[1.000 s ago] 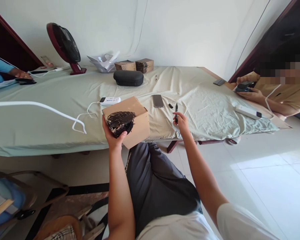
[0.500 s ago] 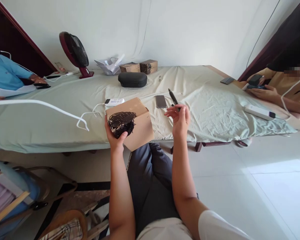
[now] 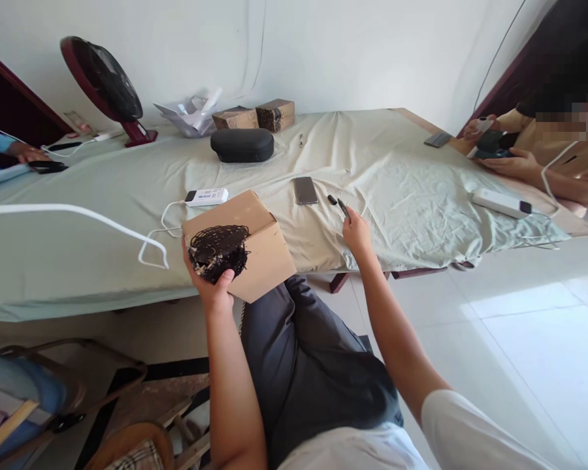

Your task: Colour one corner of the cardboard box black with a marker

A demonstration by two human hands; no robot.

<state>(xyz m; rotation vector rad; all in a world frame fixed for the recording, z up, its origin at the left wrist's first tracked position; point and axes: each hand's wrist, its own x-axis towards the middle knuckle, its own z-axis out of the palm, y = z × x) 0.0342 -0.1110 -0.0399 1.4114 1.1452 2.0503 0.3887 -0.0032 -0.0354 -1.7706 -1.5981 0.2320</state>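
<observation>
My left hand (image 3: 214, 287) is closed on the left end of a brown cardboard box (image 3: 264, 258), thumb on the near face. Dense black scribble (image 3: 218, 251) covers part of that face, towards my thumb. The box is tilted, held over my lap at the table's front edge. My right hand (image 3: 357, 234) is closed around a black marker (image 3: 343, 208), which points up and left towards the table. Just beyond the marker's tip, a small gap away, is a black cap (image 3: 332, 200). A dark phone (image 3: 306, 190) lies left of it.
On the green-clothed table (image 3: 396, 170) are a black case (image 3: 242, 145), two cardboard boxes (image 3: 275, 115), crumpled plastic (image 3: 189, 116), a fan (image 3: 105, 85) and a white power bank (image 3: 206, 197). A cable (image 3: 73, 209) crosses at left. People sit at both ends.
My right hand has gone from a loose hold on the marker, fingers spread, to a closed grip lower down. Cap and marker now show apart. The view has shifted right; the box stays in my left hand.
</observation>
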